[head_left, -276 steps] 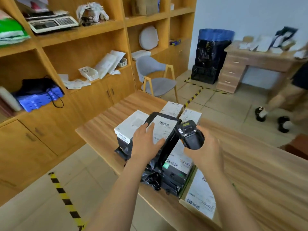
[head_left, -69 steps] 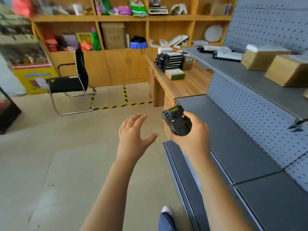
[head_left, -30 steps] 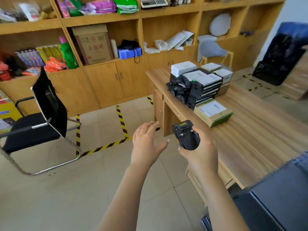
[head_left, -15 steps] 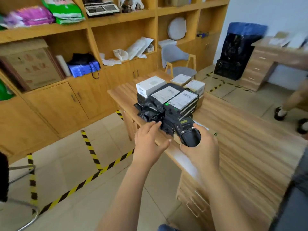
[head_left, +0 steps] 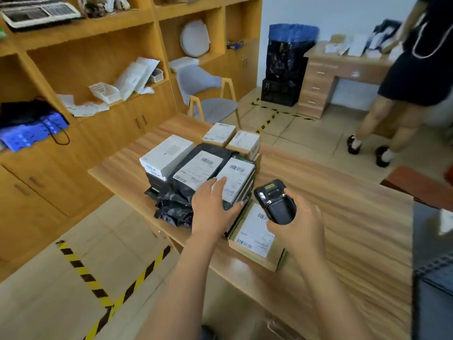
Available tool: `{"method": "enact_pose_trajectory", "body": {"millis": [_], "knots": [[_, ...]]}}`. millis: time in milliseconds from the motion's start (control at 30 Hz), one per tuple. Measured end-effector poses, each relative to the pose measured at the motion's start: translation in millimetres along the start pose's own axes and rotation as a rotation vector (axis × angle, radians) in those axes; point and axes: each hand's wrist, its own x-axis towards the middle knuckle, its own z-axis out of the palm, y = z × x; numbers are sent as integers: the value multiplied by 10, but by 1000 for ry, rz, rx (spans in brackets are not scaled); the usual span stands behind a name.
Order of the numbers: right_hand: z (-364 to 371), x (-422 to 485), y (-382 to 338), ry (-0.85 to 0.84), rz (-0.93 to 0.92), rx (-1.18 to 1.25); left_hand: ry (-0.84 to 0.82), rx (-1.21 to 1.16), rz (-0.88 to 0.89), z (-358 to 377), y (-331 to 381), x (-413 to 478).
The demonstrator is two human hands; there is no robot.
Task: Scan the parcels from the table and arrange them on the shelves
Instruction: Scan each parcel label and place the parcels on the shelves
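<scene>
left hand (head_left: 212,207), fingers straight, flat atop the top parcel (head_left: 239,173) (right hand (head_left: 304,227) tight round the scanner (head_left: 277,202))

black scanner (head_left: 277,204), white-labelled black parcels (head_left: 203,168), tan wood-grain table (head_left: 343,217), yellow-black striped floor tape (head_left: 81,266).

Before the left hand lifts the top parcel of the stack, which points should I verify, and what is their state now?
1. Left hand on top parcel: ok, fingers lie flat on its label.
2. Parcel firmly held: not ok, fingers not yet curled round it.
3. Barcode uncovered, facing up: ok.
4. Handheld scanner held in right hand: ok.
5. Scanner aimed at barcode: cannot tell.
6. Black bag parcel apart from it: not ok, they touch.
</scene>
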Motion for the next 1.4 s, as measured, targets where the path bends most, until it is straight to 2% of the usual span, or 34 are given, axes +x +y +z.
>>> {"method": "enact_pose_trajectory", "body": {"millis": [133, 233, 333, 500, 667, 800, 1067, 1400], "knots": [[87, 107, -9, 61, 63, -52, -188, 106, -70, 98, -72, 450], [174, 130, -32, 117, 104, -72, -335, 154, -42, 155, -145, 571], [242, 135, -89, 145, 142, -109, -303, 97, 32, 131, -242, 637], [187, 185, -272, 141, 96, -274, -225, 123, 307, -35, -342, 920], [-9, 309, -505, 35, -73, -654, -197, 297, 625, -142, -322, 1190], [-96, 322, -690, -22, -125, -916, -186, 378, 796, -189, -322, 1260], [-165, 82, -1011, -56, -101, -1178, -217, 438, 935, -234, -229, 1251], [-425, -431, -916, 7, 74, -1169, -240, 419, 1105, -88, 53, 899]]}}
